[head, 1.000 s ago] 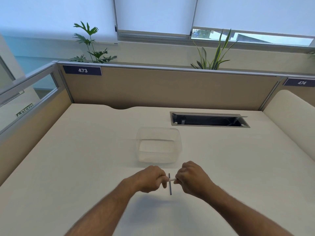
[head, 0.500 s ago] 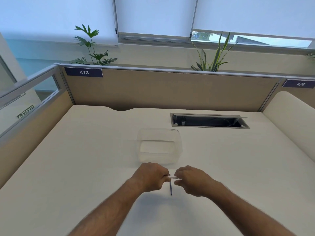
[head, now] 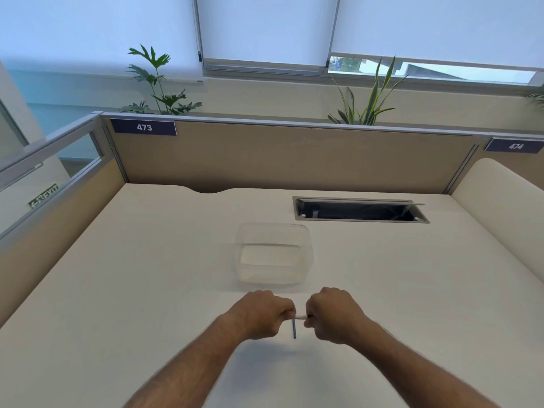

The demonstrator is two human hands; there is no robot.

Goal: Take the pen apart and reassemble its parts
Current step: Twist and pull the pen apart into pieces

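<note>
Gripping a white pen barrel from both ends: left hand curled shut on its left end, right hand curled shut on its right end, knuckles facing up. Showing only a short stretch of barrel in the gap between the two fists, lying level, left to right. Hiding both ends inside the fingers, so impossible telling whether the barrel is in one piece or two.

Lying just under the gap between the hands: a thin dark rod, seemingly the refill, pointing toward and away from the person, its far end passing beneath the barrel. Impossible telling whether resting loose on the desk or touched by a finger.

Hovering low over the desk, both forearms reaching in from the near edge and converging at the pen.

Sitting just beyond the hands, slightly nearer the left one: a clear tub, upright, open at the top. Lying farther out, beyond the right hand: a cable slot sunk in the desk. Standing behind that: a partition with plants showing above it.
</note>
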